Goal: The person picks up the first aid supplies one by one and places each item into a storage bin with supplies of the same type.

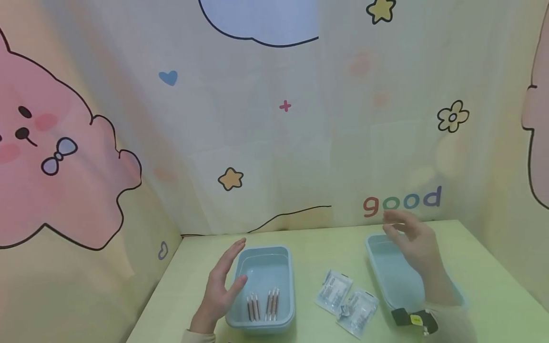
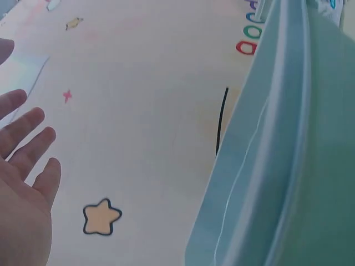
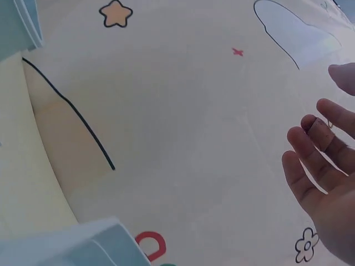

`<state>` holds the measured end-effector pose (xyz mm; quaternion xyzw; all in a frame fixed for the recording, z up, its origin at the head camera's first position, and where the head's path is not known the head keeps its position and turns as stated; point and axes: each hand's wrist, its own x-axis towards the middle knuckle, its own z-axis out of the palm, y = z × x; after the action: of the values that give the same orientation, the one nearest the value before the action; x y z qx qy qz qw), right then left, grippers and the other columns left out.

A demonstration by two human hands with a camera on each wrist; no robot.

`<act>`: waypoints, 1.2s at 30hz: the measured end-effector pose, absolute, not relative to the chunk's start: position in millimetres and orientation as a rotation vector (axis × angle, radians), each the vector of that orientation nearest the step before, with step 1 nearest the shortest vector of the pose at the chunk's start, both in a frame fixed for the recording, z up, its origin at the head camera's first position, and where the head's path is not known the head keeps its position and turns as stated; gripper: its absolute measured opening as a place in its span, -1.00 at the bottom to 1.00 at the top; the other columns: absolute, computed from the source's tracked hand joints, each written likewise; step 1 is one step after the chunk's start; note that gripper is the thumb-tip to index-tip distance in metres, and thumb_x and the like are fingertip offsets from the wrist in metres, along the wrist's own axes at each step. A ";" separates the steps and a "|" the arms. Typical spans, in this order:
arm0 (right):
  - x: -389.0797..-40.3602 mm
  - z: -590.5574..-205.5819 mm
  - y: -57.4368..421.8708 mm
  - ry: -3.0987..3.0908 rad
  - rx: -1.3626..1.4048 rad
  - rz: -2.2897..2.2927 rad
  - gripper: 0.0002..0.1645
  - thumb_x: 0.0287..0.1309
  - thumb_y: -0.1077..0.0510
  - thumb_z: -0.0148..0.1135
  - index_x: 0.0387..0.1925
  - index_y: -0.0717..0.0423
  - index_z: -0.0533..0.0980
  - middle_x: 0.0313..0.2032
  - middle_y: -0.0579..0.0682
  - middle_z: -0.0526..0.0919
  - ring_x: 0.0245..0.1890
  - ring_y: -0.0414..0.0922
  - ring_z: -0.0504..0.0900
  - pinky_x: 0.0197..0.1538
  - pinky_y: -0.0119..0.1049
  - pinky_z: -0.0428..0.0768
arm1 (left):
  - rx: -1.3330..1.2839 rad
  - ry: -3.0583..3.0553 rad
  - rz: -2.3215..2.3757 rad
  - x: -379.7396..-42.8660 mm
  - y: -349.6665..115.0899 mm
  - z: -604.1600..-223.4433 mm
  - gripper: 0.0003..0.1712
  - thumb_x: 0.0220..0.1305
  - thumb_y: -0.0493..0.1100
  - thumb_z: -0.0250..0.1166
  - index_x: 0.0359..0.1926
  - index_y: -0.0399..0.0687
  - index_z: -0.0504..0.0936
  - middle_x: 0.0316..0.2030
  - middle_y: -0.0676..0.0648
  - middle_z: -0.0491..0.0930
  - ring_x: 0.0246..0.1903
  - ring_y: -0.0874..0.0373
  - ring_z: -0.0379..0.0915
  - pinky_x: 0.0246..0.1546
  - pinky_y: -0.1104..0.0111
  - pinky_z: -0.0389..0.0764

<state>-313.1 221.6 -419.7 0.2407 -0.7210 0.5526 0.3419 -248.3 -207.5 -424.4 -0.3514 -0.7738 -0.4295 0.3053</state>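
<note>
One tabletop (image 1: 309, 257) carries two blue trays, left tray (image 1: 262, 267) and right tray (image 1: 386, 267); two empty hands, fingers loosely spread, the left hand (image 1: 220, 290) near the left tray, the right hand (image 1: 415, 243) above the right; two packets (image 1: 335, 290) between them; six thin sticks (image 1: 253, 309) inside the left tray

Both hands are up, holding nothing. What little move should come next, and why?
Perhaps the right hand should lower to the packets: it looks empty, and they lie on the table between the right tray and the left tray, which already holds sticks.
</note>
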 end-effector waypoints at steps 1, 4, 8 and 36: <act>-312.8 -419.9 227.0 -1.899 0.591 1.432 -0.57 0.09 0.52 0.23 0.05 0.43 0.50 -0.03 -0.35 0.62 -0.10 -0.43 0.62 -0.06 -0.66 0.54 | -0.942 -2.046 -1.130 -250.3 -206.2 -427.4 -0.29 0.07 -0.46 0.22 0.31 -0.40 0.32 0.30 -0.37 0.34 0.39 -0.12 0.19 0.39 0.47 0.14; -309.9 -420.2 242.5 -1.976 0.479 1.428 -0.56 0.15 0.44 0.24 0.10 0.38 0.49 -0.01 -0.39 0.60 -0.08 -0.45 0.60 -0.05 -0.67 0.53 | -0.962 -2.077 -1.114 -255.7 -202.7 -438.3 -0.28 0.14 -0.36 0.24 0.36 -0.24 0.31 0.36 -0.24 0.32 0.41 -0.03 0.16 0.39 0.46 0.14; -307.2 -421.5 260.7 -2.061 0.374 1.403 -0.52 0.21 0.32 0.25 0.18 0.28 0.47 0.01 -0.45 0.57 -0.07 -0.53 0.57 -0.06 -0.71 0.50 | -1.043 -2.083 -1.094 -259.1 -193.5 -446.7 -0.28 0.19 -0.27 0.24 0.39 -0.17 0.28 0.39 -0.19 0.28 0.40 -0.01 0.18 0.39 0.37 0.19; -307.5 -478.0 354.9 -2.618 0.177 1.275 -0.20 0.34 -0.16 0.10 0.46 0.09 0.14 0.36 0.32 0.29 0.32 -0.15 0.33 0.16 0.11 0.47 | -1.331 -2.056 -1.058 -242.9 -130.1 -458.7 -0.26 0.34 -0.02 0.16 0.42 -0.27 0.18 0.40 -0.23 0.25 0.40 -0.05 0.18 0.34 0.09 0.33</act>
<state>-307.5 354.9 -478.0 0.0604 -0.8917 0.4343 0.1119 -242.9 -130.1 -458.7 -0.4850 -0.7491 -0.3854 0.2348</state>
